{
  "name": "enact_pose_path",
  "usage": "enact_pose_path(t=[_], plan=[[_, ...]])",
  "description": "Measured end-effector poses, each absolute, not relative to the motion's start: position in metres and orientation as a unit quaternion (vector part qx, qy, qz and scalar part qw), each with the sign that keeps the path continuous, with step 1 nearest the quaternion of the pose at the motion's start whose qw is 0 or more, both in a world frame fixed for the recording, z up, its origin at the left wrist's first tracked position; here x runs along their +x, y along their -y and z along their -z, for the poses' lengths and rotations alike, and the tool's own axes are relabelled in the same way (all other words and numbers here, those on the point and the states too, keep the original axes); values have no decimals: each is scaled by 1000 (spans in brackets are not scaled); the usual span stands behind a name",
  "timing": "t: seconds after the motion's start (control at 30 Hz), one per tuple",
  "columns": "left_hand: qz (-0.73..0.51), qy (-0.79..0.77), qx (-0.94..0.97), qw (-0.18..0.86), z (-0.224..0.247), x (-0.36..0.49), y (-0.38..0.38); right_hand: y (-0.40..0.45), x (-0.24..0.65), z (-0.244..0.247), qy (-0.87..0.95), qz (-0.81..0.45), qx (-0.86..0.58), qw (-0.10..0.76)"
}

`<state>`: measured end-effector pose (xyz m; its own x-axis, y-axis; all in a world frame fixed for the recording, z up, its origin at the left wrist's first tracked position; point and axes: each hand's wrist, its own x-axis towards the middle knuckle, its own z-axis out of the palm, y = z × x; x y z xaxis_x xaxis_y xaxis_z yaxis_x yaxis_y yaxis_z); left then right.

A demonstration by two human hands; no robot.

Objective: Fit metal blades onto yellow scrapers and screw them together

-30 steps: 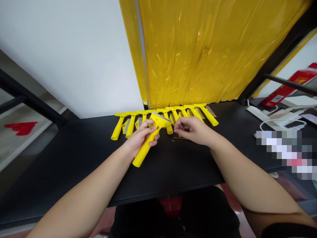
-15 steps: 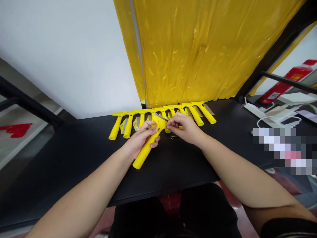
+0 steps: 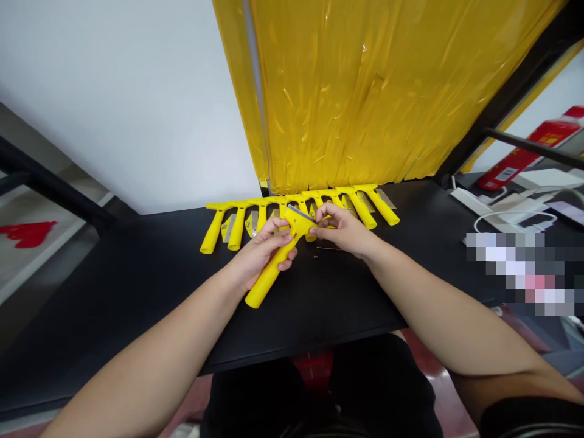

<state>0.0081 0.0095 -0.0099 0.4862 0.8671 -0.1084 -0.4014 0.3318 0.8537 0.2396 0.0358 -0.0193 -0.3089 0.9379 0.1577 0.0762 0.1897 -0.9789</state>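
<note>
Yellow scraper (image 3: 269, 274) pinched in left hand (image 3: 268, 246), right fingertips (image 3: 312, 231) seemingly touching its head; black table (image 3: 310, 310), yellow sheeting (image 3: 365, 97) behind.

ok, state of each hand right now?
Left hand: closed around the handle of a yellow plastic scraper.
Right hand: fingers curled at the scraper's head; can't tell whether they grip anything.

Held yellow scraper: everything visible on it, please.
The yellow scraper has a smooth, plastic-looking round handle, open-ended at the bottom, and a flared head with a grey, metallic-looking blade strip along its top edge. It is tilted, head up and away, above the black table. The left hand grips its neck; the right hand's fingertips are at the head's right corner.
</note>
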Motion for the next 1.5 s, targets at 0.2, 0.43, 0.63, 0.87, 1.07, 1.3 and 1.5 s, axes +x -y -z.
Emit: enact_pose_path(t=[0.2, 0.43, 0.63, 0.87, 1.07, 1.3, 1.5], plan=[[-413, -312, 370, 771, 7, 9, -10, -37, 248, 12, 644, -478, -431, 412], [-421, -351, 332, 768, 0, 6, -13, -37, 305, -19, 792, -254, -552, 57], [-457, -353, 361, 732, 2, 1, -19, -38, 311, -17, 803, -276, -526, -57], [-504, -355, 412, 671, 6, -2, -19, -32, 300, -18, 792, -312, -487, 196], [-506, -363, 423, 658, 7, 0, -18, -37, 280, -6, 807, -244, -489, 225], [-499, -353, 436, 661, 8, -1, -19, -37, 277, -5, 801, -245, -501, 220], [-498, -356, 444, 654, 10, -1, -20, -38, 277, -2, 804, -234, -494, 234]])
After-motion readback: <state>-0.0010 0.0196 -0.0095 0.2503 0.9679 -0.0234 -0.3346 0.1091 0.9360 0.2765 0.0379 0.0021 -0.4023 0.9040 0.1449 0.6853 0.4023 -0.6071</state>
